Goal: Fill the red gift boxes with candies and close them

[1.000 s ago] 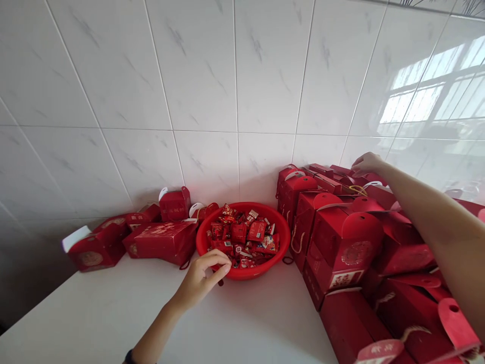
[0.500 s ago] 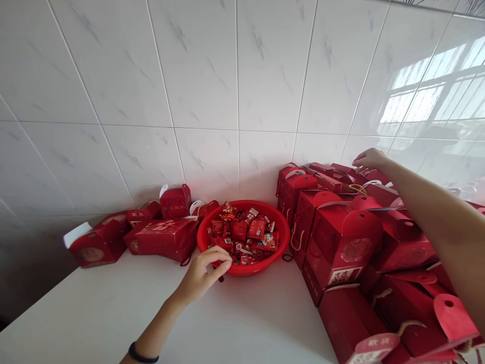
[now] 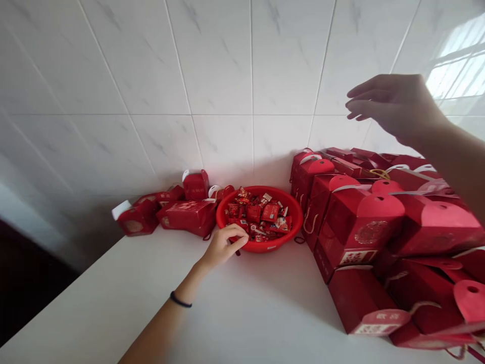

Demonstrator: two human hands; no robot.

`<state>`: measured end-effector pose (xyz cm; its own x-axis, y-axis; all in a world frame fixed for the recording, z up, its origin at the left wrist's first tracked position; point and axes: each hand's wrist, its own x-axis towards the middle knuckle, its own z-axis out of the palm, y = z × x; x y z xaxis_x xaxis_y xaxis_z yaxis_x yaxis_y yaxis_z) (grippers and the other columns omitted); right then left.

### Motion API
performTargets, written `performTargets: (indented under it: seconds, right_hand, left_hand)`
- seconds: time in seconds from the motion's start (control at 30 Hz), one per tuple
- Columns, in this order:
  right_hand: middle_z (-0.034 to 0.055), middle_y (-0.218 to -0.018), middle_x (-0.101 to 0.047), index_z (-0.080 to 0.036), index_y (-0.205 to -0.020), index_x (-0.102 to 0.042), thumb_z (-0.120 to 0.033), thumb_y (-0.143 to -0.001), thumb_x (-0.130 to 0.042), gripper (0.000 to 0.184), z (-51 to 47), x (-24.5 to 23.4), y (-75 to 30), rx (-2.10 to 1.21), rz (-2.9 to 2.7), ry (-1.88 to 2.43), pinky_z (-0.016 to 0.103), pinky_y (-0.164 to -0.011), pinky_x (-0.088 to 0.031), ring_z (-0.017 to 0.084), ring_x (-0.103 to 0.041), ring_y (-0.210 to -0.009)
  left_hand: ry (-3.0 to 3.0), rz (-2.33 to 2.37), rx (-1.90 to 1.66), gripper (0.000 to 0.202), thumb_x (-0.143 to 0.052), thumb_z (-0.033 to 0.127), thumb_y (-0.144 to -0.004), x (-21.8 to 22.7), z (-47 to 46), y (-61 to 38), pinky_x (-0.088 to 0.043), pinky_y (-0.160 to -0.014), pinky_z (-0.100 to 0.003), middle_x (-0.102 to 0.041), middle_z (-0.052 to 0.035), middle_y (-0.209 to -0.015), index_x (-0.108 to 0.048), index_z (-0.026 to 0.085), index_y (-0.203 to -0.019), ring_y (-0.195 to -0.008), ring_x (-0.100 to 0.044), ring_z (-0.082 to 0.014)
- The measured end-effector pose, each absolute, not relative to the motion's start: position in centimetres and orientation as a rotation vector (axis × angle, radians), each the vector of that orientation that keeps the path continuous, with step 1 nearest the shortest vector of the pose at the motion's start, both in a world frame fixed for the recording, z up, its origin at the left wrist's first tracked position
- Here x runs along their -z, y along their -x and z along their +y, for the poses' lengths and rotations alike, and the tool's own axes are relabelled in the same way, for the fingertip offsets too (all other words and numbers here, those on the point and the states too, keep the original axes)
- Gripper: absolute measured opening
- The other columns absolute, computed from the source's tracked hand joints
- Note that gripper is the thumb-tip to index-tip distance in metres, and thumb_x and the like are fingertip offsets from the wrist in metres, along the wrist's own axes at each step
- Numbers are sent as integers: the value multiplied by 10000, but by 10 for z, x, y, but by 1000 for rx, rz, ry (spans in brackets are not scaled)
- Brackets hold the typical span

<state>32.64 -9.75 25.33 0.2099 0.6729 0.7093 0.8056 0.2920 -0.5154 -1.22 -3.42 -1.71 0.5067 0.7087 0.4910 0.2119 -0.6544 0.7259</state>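
1. While the left hand [image 3: 220, 247] hangs at its near left edge, the red basin [image 3: 261, 247] sits on the white worktop [image 3: 242, 303], near the wall and between two groups of boxes
2. Loose wrapped packets [image 3: 270, 212] fill the basin in a jumble, mostly red, a few showing white labels
3. Thumb and forefinger of the left hand curve towards each other with their tips close; I cannot tell whether they meet, pinch anything or touch the rim
4. Just below that hand, by the basin, pokes a small dark thing [image 3: 238, 253], too small to make out with certainty
5. A dark wristband [image 3: 181, 300] circles the left wrist
6. The right hand [image 3: 396, 103] is raised well clear above the boxes on the right, its fingers loosely bent and slightly apart, with nothing visible in them
7. Beneath it, the stack of red boxes [image 3: 364, 212] crowds the right side, many with rounded top flaps, some with rope handles [image 3: 311, 220]
8. Left of the basin lies a smaller group of red boxes [image 3: 185, 215], some tipped over
9. Behind everything rises a pale tiled wall [image 3: 223, 60], with a bright window reflection [image 3: 466, 65] at upper right
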Motion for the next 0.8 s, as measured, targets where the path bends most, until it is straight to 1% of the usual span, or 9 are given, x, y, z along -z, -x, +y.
performTargets:
  seconds: [0.07,0.17,0.23,0.3,0.43,0.53,0.63,0.7,0.8]
  right_hand:
    - [-26,-870,-712,-29,-1088,-680,-248,-879,-605,312,-126,-228,-285,146,-1750,1287,245,-745,-468,26,-627,-766]
    - [-6,-959,-721,-143,-1066,-708,-172,-893,-633,191,-174,-162,-232,6,-2147,1043,186,-737,-523,65,-660,-822]
    - [38,-1039,-715,-168,-1132,-679,-160,-896,-638,240,-200,-110,-204,-199,-2341,975,237,-785,-561,129,-680,-894]
    - [59,-1073,-711,-189,-1161,-663,-209,-896,-659,266,-217,-59,-183,-336,-2364,996,292,-810,-569,178,-692,-920]
    - [76,-1082,-706,-197,-1108,-669,-191,-924,-595,198,-218,17,-158,-507,-2213,1085,336,-825,-548,207,-692,-927]
    - [77,-1053,-698,-191,-1058,-668,-164,-921,-559,178,-202,51,-149,-558,-2036,1142,327,-785,-536,183,-682,-843]
    - [65,-1004,-691,-194,-1017,-669,-160,-914,-546,164,-190,71,-144,-658,-1902,1151,297,-760,-532,157,-674,-798]
    - [60,-990,-690,-199,-1000,-673,-168,-917,-536,163,-187,79,-144,-713,-1858,1148,285,-761,-532,153,-677,-803]
    - [56,-972,-694,-204,-974,-679,-184,-919,-525,165,-189,86,-148,-742,-1821,1162,274,-747,-534,150,-675,-783]
  left_hand:
    - [-2150,750,-1082,188,-640,293,-872,17,-36,12,-537,-791,-282,-729,-70,-854,-732,162,-773,-826,-675,-181]
    - [-2142,745,-1073,189,-641,299,-868,18,-37,12,-538,-819,-300,-736,-75,-874,-733,163,-775,-844,-677,-187]
    - [-2123,730,-1073,192,-647,312,-858,18,-36,13,-538,-829,-308,-741,-81,-884,-736,160,-782,-856,-682,-194]
    - [-2088,714,-1075,210,-656,344,-842,17,-34,14,-542,-827,-316,-749,-89,-897,-746,156,-812,-871,-689,-205]
    - [-2022,755,-1144,283,-678,417,-803,-1,-24,24,-555,-807,-326,-760,-96,-916,-751,147,-847,-881,-697,-220]
    - [-1965,910,-1330,302,-694,424,-764,-26,-7,46,-558,-830,-337,-766,-84,-895,-752,142,-855,-850,-699,-214]
    - [-1818,1314,-1596,251,-651,330,-759,-47,17,79,-554,-844,-309,-771,-69,-899,-756,138,-883,-873,-700,-208]
    - [-1669,1699,-1612,241,-610,277,-755,-52,33,103,-544,-856,-283,-773,-53,-929,-756,154,-901,-915,-701,-204]
    - [-1548,1952,-1543,223,-619,246,-732,-47,51,130,-539,-867,-328,-765,-83,-932,-744,152,-893,-932,-697,-242]
